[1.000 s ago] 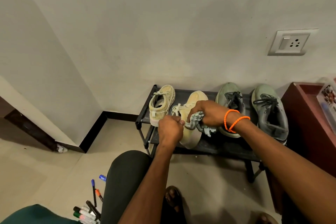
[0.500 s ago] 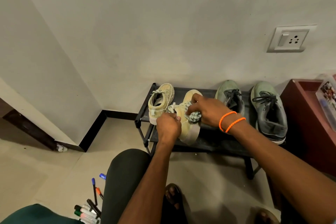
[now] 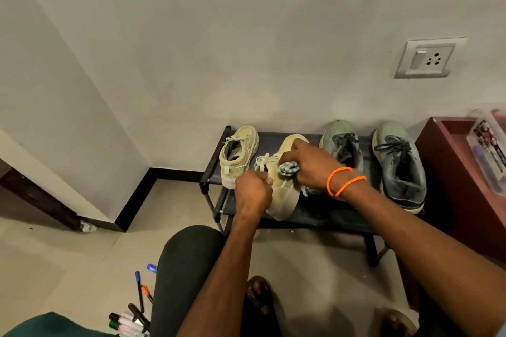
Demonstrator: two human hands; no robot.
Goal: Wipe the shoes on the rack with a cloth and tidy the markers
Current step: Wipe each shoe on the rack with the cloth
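Note:
A low black shoe rack stands against the wall. On it sit a tan sneaker at the left and two grey-green running shoes at the right. My left hand grips the heel end of a second tan sneaker, tipped on its side. My right hand, with orange bead bracelets at the wrist, holds a bunched grey cloth against that sneaker's upper. Several markers lie loose on the floor at the lower left.
A dark red cabinet stands right of the rack with a clear plastic box on top. A wall socket is above. My knee and sandalled feet are in front of the rack.
My right hand with the cloth has slid up the tan sneaker toward its toe, then back a little. My left hand keeps its grip on the heel.

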